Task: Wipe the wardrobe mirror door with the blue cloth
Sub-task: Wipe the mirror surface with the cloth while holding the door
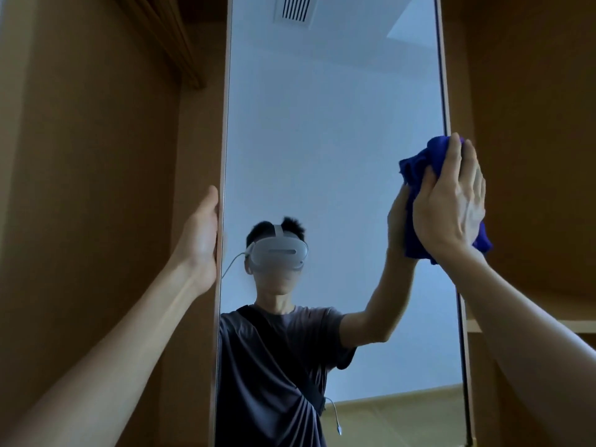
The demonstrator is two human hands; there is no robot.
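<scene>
The mirror door (322, 156) stood tall and narrow, its long axis running up and down, with a thin pale frame down its left edge and a dark strip down its right. Brown wooden wardrobe panels (80, 188) flanked it on both sides, and a pale shelf edge (529, 325) showed low on the right. The glass reflected a white ceiling with a slatted vent (295, 8) near the top, a band of tan floor at the bottom, and the person in a dark T-shirt with a strap across the chest and a white headset (279, 254) with a trailing cable.

The blue cloth (419, 169) was bunched into a crumpled wad against the glass at the mirror's right edge, about halfway up the door. The right hand (451, 204) lay flat over it, fingers straight and close together, pointing upward, pressing the cloth to the mirror; folds of cloth stuck out above the fingertips, to the left of the palm and below the heel of the hand.

The left hand (201, 240) was at the door's left edge, a little lower, thumb upward, with the fingers wrapped behind the frame, gripping it.
</scene>
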